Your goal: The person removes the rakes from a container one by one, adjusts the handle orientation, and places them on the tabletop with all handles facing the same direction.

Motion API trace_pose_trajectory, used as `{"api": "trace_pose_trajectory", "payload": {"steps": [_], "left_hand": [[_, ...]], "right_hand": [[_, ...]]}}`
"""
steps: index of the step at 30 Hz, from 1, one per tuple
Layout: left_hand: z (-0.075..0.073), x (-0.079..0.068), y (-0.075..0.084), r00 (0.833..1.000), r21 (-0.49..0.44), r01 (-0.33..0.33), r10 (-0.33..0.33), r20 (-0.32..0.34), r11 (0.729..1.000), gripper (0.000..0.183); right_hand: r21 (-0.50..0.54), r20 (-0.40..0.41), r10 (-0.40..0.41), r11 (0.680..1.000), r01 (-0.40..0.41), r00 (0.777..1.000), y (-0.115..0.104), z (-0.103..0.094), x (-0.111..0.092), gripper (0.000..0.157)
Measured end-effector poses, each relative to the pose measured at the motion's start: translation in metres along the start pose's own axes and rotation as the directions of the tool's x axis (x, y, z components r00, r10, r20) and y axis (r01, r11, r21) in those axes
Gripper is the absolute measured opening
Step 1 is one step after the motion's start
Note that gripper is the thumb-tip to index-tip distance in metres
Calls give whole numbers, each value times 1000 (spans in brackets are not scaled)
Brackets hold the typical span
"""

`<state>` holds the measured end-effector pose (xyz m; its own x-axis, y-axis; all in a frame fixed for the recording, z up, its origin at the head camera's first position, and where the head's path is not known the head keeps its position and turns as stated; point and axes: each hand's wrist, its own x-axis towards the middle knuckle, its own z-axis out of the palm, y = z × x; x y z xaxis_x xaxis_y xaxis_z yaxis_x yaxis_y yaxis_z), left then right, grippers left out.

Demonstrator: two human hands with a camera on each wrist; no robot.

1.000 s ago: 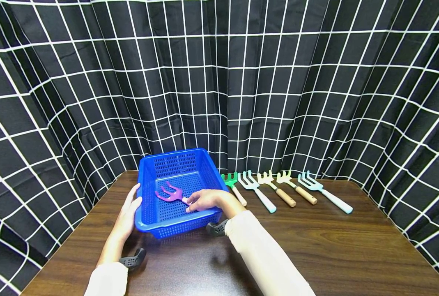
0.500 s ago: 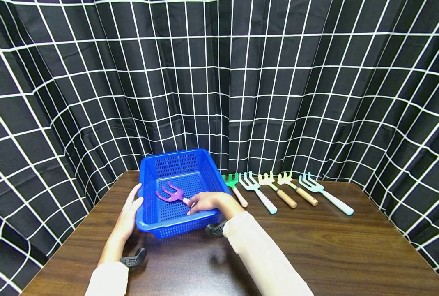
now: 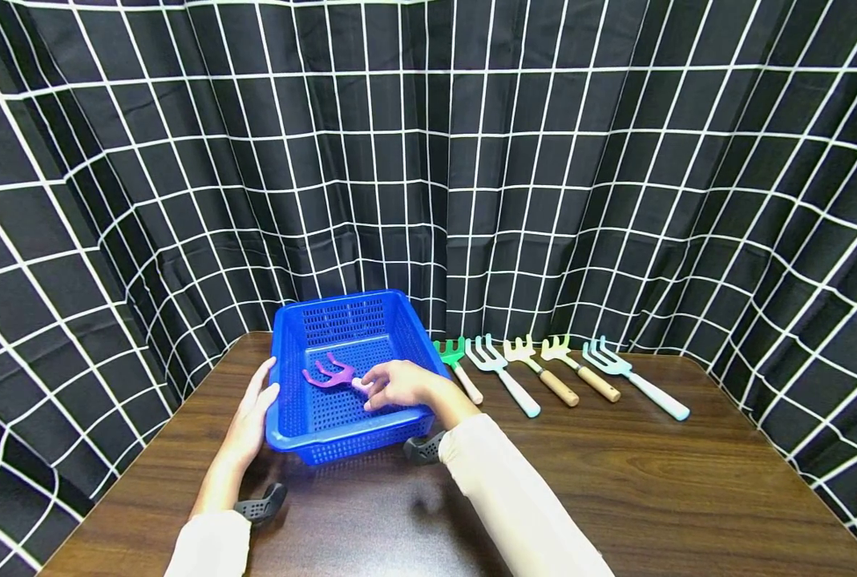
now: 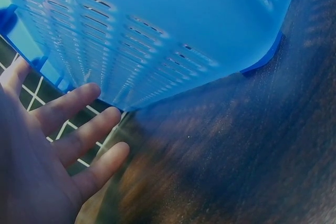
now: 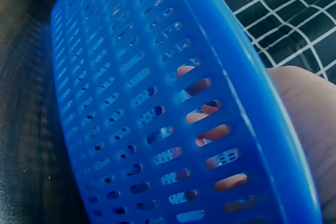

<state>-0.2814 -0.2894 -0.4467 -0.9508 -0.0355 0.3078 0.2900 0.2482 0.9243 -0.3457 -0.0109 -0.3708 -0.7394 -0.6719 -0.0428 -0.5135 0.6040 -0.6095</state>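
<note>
A blue perforated plastic basket (image 3: 349,437) stands on the left part of the wooden table. Within it lies a purple three-tined garden hand rake (image 3: 336,375), its pale handle pointing right toward the near corner. My right hand (image 3: 402,385) reaches over the basket's right side and pinches that handle. Through the slots of the wall (image 5: 142,114) in the right wrist view, parts of its fingers show. My left hand (image 3: 248,409) rests against the basket's left rim; in the left wrist view its fingers (image 4: 89,140) are spread and fairly straight beside the outer wall.
Right of the basket several hand rakes lie in a row: a green one (image 3: 457,367), a pale blue one (image 3: 500,373), two with wooden handles (image 3: 543,375) (image 3: 583,370) and another pale blue one (image 3: 633,377). A black curtain (image 3: 428,160) with white grid lines surrounds the table (image 3: 616,497).
My right hand has risen slightly over the last half second, and the purple rake's handle end has shifted up a little. The left hand and basket have stayed in place.
</note>
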Motion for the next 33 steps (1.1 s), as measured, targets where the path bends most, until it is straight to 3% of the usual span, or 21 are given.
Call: {"api": "trace_pose_trajectory", "payload": {"steps": [9, 15, 19, 25, 29, 33], "left_hand": [[1, 1, 1, 1000, -42, 5, -4, 13, 999, 52], [0, 2, -3, 1000, -39, 4, -3, 16, 999, 52], [0, 2, -3, 1000, -28, 12, -12, 9, 1000, 52], [1, 2, -1, 1000, -15, 24, -24, 3, 1000, 53], [1, 1, 0, 1000, -12, 29, -29, 2, 1000, 53], [1, 2, 0, 999, -21, 31, -31, 6, 999, 53]], "right_hand": [[17, -122, -85, 996, 88, 989, 2, 2, 1, 48], [-40, -231, -117, 993, 111, 966, 3, 1, 2, 48], [-82, -319, -156, 987, 136, 935, 3, 1, 1, 47], [-124, -456, -211, 977, 173, 864, 4, 0, 0, 32], [-189, -520, -210, 974, 128, 828, 3, -1, -1, 23], [-197, -559, -179, 977, 81, 809, 2, -2, -2, 20]]}}
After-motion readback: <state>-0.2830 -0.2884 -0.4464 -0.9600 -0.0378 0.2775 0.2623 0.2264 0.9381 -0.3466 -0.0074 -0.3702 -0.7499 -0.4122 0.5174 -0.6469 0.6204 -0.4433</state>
